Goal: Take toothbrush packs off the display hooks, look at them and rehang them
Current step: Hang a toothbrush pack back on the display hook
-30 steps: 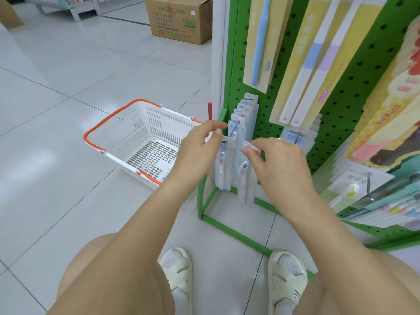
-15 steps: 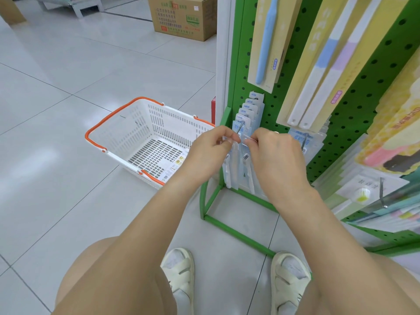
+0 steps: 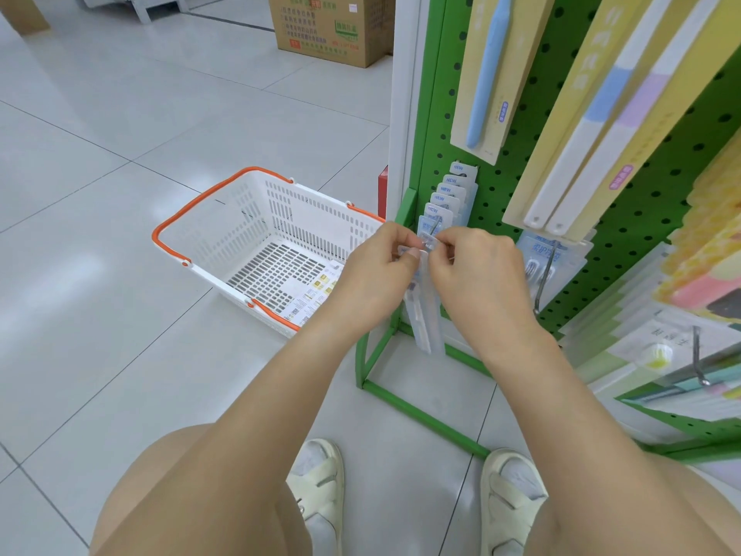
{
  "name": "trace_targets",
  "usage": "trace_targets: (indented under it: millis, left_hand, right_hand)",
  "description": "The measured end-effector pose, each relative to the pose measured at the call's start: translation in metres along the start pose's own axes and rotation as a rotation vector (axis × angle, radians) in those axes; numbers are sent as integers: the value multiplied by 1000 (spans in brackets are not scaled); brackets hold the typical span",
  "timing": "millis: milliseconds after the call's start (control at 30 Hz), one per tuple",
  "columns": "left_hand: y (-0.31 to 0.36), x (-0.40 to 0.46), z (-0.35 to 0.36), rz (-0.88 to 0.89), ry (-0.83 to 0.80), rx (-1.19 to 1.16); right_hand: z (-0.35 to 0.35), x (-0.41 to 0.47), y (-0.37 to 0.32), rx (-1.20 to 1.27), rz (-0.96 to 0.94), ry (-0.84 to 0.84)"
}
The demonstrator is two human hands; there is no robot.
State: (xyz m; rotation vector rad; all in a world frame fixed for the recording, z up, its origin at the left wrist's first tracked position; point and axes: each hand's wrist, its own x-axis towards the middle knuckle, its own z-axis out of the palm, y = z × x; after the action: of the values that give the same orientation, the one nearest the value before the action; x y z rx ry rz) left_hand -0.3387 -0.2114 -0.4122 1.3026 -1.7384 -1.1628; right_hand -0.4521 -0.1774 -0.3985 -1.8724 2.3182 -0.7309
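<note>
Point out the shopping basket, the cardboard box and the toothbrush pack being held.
shopping basket (image 3: 175, 225): head view, on its orange handle.
cardboard box (image 3: 320, 34): head view, on its printed front face.
toothbrush pack (image 3: 426, 319): head view, on the clear lower part below the hands.

glossy tiled floor (image 3: 120, 126), perforated plastic basket (image 3: 280, 234), painted metal pegboard (image 3: 649, 202), clear plastic toothbrush packs (image 3: 427, 319), cardboard box (image 3: 333, 30).

hands: 2 (left hand (image 3: 375, 270), right hand (image 3: 477, 274)) | basket (image 3: 224, 234): 1 | cardboard box (image 3: 333, 26): 1 | shoes (image 3: 320, 487): 2 | clear packs on hook (image 3: 451, 190): ~7, overlap, approx
</note>
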Motion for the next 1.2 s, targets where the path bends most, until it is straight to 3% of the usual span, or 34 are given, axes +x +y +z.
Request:
trace_targets:
  millis: [400,600,767,1000,1200]
  left_hand:
    - [-2,-1,1,-23,76,-72]
    - [-4,-1,3,-7,90,-91]
    - [-5,1,5,7,79,-91]
    - [-7,2,4,8,60,-101]
    - [-6,3,3,-10,63,-96]
  right_hand:
    - [1,7,5,240,36,-39]
    - [0,3,5,121,21,86]
    - [11,10,8,-5,42,-14]
    - [19,26,13,98,81,-9]
    - [23,21,4,-102,73,-10]
